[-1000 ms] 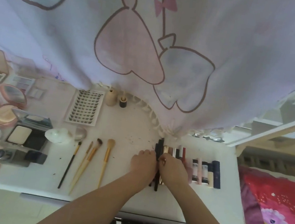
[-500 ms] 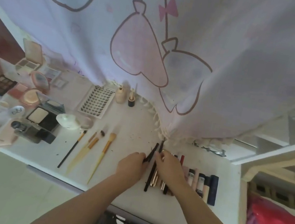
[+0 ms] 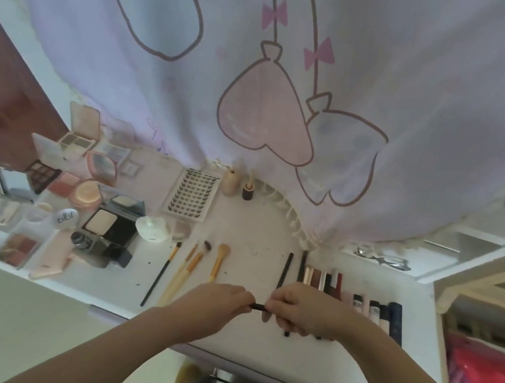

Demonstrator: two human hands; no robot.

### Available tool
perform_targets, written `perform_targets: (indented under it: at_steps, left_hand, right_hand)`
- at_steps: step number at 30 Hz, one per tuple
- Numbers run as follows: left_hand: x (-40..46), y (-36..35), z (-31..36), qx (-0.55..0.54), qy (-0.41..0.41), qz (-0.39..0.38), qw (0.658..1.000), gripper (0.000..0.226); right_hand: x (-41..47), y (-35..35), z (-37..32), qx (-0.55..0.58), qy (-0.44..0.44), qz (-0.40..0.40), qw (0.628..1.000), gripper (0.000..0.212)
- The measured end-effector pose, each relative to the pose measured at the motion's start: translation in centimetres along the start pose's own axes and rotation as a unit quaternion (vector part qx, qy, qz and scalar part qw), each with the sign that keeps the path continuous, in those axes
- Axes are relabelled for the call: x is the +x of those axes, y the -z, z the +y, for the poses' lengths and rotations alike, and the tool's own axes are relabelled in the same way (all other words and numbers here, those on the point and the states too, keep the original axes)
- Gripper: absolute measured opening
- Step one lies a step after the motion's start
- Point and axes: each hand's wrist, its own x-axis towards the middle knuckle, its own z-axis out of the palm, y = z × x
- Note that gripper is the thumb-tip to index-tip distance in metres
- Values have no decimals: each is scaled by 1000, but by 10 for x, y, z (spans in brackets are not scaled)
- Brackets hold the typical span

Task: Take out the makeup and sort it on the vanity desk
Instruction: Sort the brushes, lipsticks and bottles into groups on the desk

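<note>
Holding a thin black pencil crosswise between both hands, left hand pinching one end, right hand gripping the other, above the desk; best lay it parallel beside the black sticks, ends flush, without nudging the row

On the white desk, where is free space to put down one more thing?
Bare white desk lies between the tan-handled brushes and the thin black pencil, reaching back to the lash tray. The compact cluster and the lipstick row are crowded.
</note>
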Motion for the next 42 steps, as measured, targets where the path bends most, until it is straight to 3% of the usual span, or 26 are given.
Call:
perform_targets:
  at_steps: [9,11,14,17,20,23,26,30,37,42]
  left_hand:
    - [-23,14,-11,15,-65,-31,997,27]
    - [-33,16,-29,7,-22,-45,999,24]
    - [-54,24,-69,-101,128,0,987,15]
    - [-30,21,-53,-257,116,95,955,15]
    - [13,5,-23,-321,181,87,926,19]
    - [33,-5,-33,-225,248,34,942,28]
    - [41,-8,-42,-86,254,-9,963,31]
    - [49,-12,-55,60,247,-56,966,26]
    - [46,1,-83,194,204,-84,956,24]
    - [62,6,-61,146,173,-30,974,28]
  right_hand:
    - [-11,-28,-23,-45,-1,17,999,27]
    - [-24,-22,-15,-48,-32,38,998,28]
    - [-52,-4,12,51,-87,107,989,28]
    - [-26,-17,9,103,-89,161,977,24]
    - [34,-44,-8,115,-126,198,965,19]
    - [68,-54,-7,81,-168,249,950,22]
    - [87,-60,-8,-11,-208,265,942,26]
    - [106,-70,-8,-119,-247,261,925,38]
    - [129,-77,-24,-152,-217,218,939,44]
    - [97,-39,-5,-91,-217,308,922,31]
